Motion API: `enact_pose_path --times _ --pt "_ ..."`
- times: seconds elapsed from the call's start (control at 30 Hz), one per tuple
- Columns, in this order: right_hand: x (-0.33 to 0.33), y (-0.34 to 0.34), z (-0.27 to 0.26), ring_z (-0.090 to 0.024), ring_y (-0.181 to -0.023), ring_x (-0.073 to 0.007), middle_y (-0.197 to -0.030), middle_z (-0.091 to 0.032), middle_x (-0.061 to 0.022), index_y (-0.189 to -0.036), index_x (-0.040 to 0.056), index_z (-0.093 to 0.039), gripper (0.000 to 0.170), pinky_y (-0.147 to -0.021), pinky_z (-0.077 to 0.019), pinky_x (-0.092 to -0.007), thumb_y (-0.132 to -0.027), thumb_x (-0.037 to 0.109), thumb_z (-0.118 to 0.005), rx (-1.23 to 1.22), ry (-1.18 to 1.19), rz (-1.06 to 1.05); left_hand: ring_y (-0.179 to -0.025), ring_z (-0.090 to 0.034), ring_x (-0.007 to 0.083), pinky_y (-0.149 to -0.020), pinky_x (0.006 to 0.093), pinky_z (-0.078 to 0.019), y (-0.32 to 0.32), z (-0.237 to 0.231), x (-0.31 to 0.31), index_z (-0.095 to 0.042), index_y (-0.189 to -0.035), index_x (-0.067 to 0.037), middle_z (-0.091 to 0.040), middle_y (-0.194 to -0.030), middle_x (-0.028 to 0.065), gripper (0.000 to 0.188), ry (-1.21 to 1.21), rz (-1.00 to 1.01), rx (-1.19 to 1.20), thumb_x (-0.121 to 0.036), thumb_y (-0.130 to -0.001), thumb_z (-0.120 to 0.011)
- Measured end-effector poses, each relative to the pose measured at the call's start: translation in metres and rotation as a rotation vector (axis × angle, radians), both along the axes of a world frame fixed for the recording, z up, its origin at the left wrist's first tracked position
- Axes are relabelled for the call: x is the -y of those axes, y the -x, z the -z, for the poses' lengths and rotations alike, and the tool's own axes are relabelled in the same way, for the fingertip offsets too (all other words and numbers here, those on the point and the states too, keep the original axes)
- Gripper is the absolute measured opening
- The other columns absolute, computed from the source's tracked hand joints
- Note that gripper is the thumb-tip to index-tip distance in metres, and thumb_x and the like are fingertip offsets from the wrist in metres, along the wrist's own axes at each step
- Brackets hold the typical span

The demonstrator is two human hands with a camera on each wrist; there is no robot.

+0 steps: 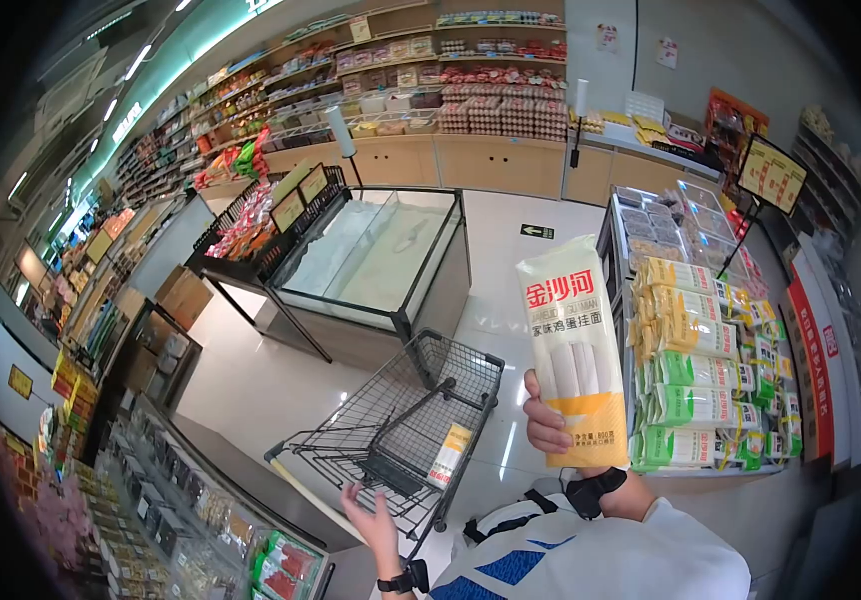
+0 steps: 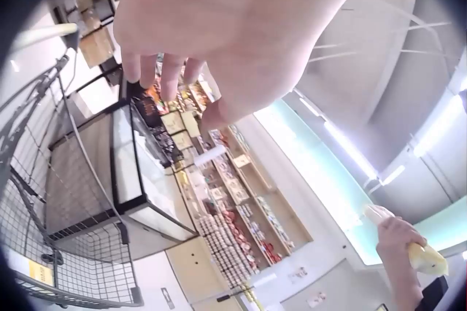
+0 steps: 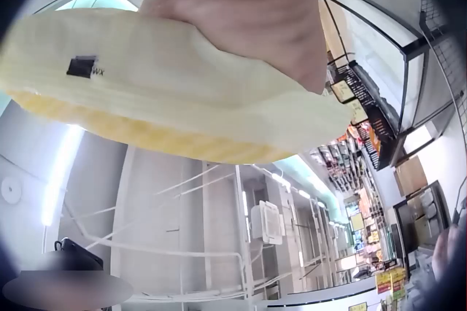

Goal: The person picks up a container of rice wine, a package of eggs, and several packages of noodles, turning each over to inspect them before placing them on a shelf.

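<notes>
My right hand [image 1: 547, 422] grips a white and yellow pack of dried noodles [image 1: 579, 340] from its side, holding it upright with the red-lettered front towards the head camera. The right wrist view shows the pale back of the noodle pack [image 3: 182, 96] with the hand pressed against it. Beside the cart's handle, my left hand [image 1: 375, 524] is raised with its fingers spread and nothing in it. A wire shopping cart [image 1: 351, 425] stands in front of me, and a similar noodle pack [image 1: 451, 455] lies inside it.
At the right, a display stand holds stacked yellow and green noodle packs [image 1: 686, 375]. A glass-sided bin [image 1: 371, 255] stands beyond the cart. Shelves of packaged goods [image 1: 501, 105] line the back wall. Bagged goods fill a counter [image 1: 176, 500] at the lower left.
</notes>
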State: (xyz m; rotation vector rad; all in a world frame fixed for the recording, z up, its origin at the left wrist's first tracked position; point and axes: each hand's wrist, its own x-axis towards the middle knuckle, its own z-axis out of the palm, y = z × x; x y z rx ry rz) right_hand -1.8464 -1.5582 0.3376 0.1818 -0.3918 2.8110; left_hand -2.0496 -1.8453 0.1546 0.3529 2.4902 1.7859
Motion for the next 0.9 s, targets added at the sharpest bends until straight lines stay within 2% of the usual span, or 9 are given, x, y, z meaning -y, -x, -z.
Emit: enact_pose_path --times 0.1,0.17,0.33,0.4,0.57,0.63,0.7,0.77,0.9 --pt "-0.008 -0.005 0.004 -0.050 -0.046 -0.0186 -0.070 -0.048 -0.0072 -0.119 0.0013 -0.047 0.066 -0.043 -0.0391 -0.0286 -0.096 0.062 -0.056 -0.045 -0.113 -0.085 -0.121 -0.059 0.0282 -0.109 0.0408 -0.0422 -0.016 -0.046 -0.042 -0.053 -0.135 0.001 -0.063 -0.125 0.0179 0.049 0.011 0.236 0.006 -0.013 -0.092 -0.073" --pt "-0.016 -0.008 0.026 -0.063 -0.057 -0.0276 -0.078 -0.054 -0.0136 -0.126 -0.0040 -0.047 0.071 -0.049 -0.0492 -0.0366 -0.098 0.060 -0.055 -0.177 -0.017 -0.168 -0.117 -0.063 0.0267 -0.104 0.0399 -0.0480 -0.025 -0.062 -0.074 -0.060 -0.128 0.002 -0.067 -0.125 0.0171 0.040 -0.008 0.462 0.019 -0.017 -0.095 -0.072" --pt "-0.010 -0.019 0.044 -0.061 -0.055 -0.0260 -0.078 -0.055 -0.0143 -0.125 -0.0053 -0.047 0.073 -0.047 -0.0498 -0.0343 -0.098 0.062 -0.054 0.001 -0.058 -0.298 -0.119 -0.063 0.0255 -0.106 0.0378 -0.0478 -0.052 -0.110 -0.154 -0.047 -0.144 0.001 -0.063 -0.135 0.0166 0.054 -0.494 0.834 0.441 -0.015 -0.098 -0.069" --pt "-0.004 -0.023 0.049 -0.058 -0.050 -0.0266 -0.077 -0.056 -0.0157 -0.127 -0.0055 -0.050 0.082 -0.042 -0.0478 -0.0349 -0.095 0.070 -0.050 0.108 -0.042 -0.405 -0.116 -0.065 0.0236 -0.102 0.0359 -0.0522 -0.056 -0.115 -0.176 -0.040 -0.148 0.000 -0.062 -0.135 0.0161 0.059 -0.908 1.091 0.786 -0.013 -0.098 -0.069" --pt "-0.004 -0.041 0.052 -0.068 -0.081 -0.0184 -0.097 -0.069 -0.0096 -0.134 0.0020 -0.060 0.063 -0.071 -0.0564 -0.0302 -0.100 0.055 -0.060 0.366 -0.330 -0.306 -0.111 -0.069 0.0208 -0.095 0.0358 -0.0583 -0.081 -0.133 -0.191 -0.046 -0.141 -0.001 -0.065 -0.132 0.0136 0.050 -0.964 0.804 0.888 -0.005 -0.097 -0.068" --pt "-0.020 -0.030 0.042 -0.069 -0.091 -0.0166 -0.109 -0.072 -0.0088 -0.131 0.0010 -0.064 0.057 -0.081 -0.0555 -0.0310 -0.101 0.049 -0.062 0.509 -1.060 0.121 -0.112 -0.069 0.0214 -0.097 0.0363 -0.0578 -0.082 -0.146 -0.193 -0.053 -0.135 -0.001 -0.067 -0.130 0.0137 0.043 -0.927 0.786 0.756 -0.002 -0.095 -0.069" --pt "-0.046 -0.045 0.059 -0.068 -0.103 -0.0137 -0.118 -0.072 -0.0076 -0.130 -0.0005 -0.066 0.048 -0.087 -0.0551 -0.0309 -0.100 0.038 -0.067 0.582 -1.014 -0.118 -0.113 -0.070 0.0212 -0.098 0.0361 -0.0574 -0.085 -0.159 -0.191 -0.057 -0.129 -0.001 -0.069 -0.127 0.0140 0.039 -0.957 0.738 0.763 0.000 -0.093 -0.071" --pt "-0.051 -0.056 0.063 -0.067 -0.108 -0.0124 -0.123 -0.070 -0.0063 -0.138 0.0005 -0.060 0.050 -0.091 -0.0545 -0.0296 -0.098 0.029 -0.071 0.455 -0.366 -0.130 -0.111 -0.070 0.0199 -0.097 0.0348 -0.0568 -0.084 -0.172 -0.189 -0.056 -0.130 0.000 -0.069 -0.126 0.0136 0.043 -0.827 0.739 0.597 0.000 -0.091 -0.074" --pt "-0.025 -0.053 0.033 -0.067 -0.111 -0.0139 -0.129 -0.068 -0.0074 -0.144 0.0011 -0.053 0.054 -0.095 -0.0547 -0.0300 -0.100 0.028 -0.069 0.464 -0.791 0.092 -0.105 -0.070 0.0168 -0.093 0.0326 -0.0568 -0.095 -0.186 -0.200 -0.057 -0.126 0.000 -0.070 -0.120 0.0119 0.040 -0.709 0.573 0.488 -0.002 -0.091 -0.077"
